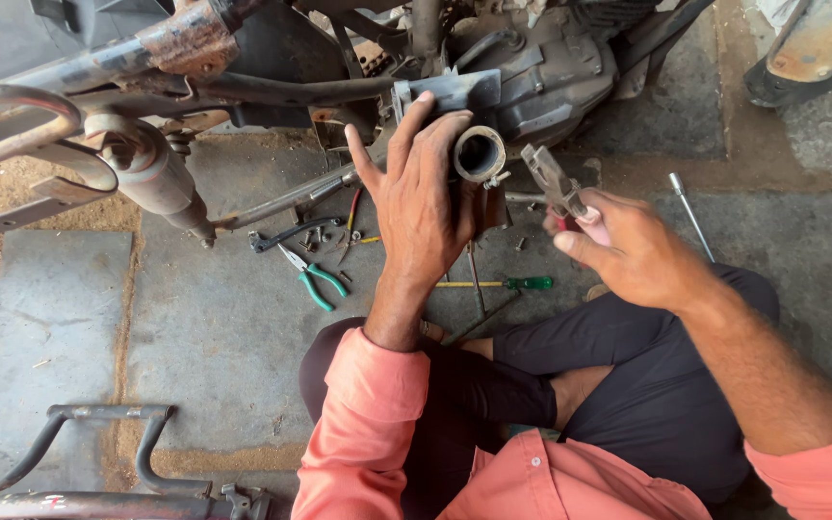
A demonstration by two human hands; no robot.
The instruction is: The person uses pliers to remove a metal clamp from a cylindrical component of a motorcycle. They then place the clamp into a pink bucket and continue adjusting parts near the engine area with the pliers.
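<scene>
sleeves: salmon-pink cuffs at the bottom of my view, dark trousers over crossed legs between them.
right hand point(633, 248): i have it closed around the red handles of combination pliers point(556, 183), whose grey nose is parted and points up-left toward the tube mouth, just beside it but not touching.
left hand point(421, 197): wrapped from the left around a short metal tube part point(479, 154), fingers curled over its top and thumb spread wide; the grip is firm on the part.
tube part: held up above the floor, its round open end facing me, dirty grey with a dark bore, right in front of the engine.
floor tools: green-handled pliers point(315, 276) lie left of my left wrist; a green-handled screwdriver point(503, 283) lies flat between my two forearms; small screws and bits lie scattered near both.
loose rod: a thin silver screwdriver shaft point(690, 212) lies on the concrete to the right of my right hand, well apart from it.
engine point(541, 67): dark, greasy casing of a motorcycle directly behind the tube part.
frame: rusty rear frame tubes and a shock absorber point(151, 173) stretch away to the upper left.
</scene>
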